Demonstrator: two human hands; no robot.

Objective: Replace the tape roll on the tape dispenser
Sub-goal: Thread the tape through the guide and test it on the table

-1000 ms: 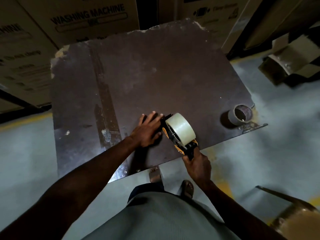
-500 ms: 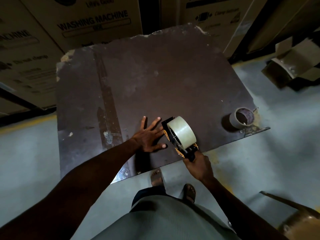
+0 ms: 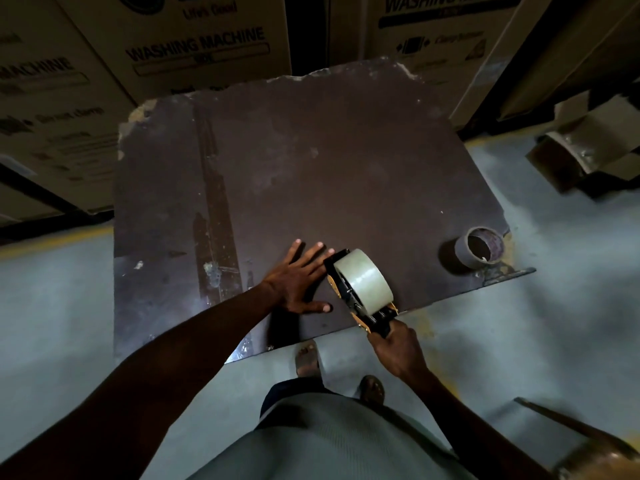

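Observation:
A black and orange tape dispenser (image 3: pixel 349 299) lies near the front edge of the dark brown table (image 3: pixel 311 168), with a full pale tape roll (image 3: pixel 365 280) mounted on it. My right hand (image 3: pixel 398 348) grips the dispenser's handle from the front edge of the table. My left hand (image 3: pixel 298 282) lies flat on the tabletop just left of the dispenser, fingers spread, fingertips close to the dispenser's front end. An empty cardboard tape core (image 3: pixel 479 249) stands at the table's right front corner.
Large cardboard boxes (image 3: pixel 194 46) printed "WASHING MACHINE" stand behind and to the left of the table. A folded cardboard piece (image 3: pixel 588 150) lies on the grey floor at the right. My feet (image 3: pixel 306 356) are just below the table's front edge.
My left hand has come off the dispenser's front end and now lies flat and spread on the table beside it. The right hand keeps its grip on the handle.

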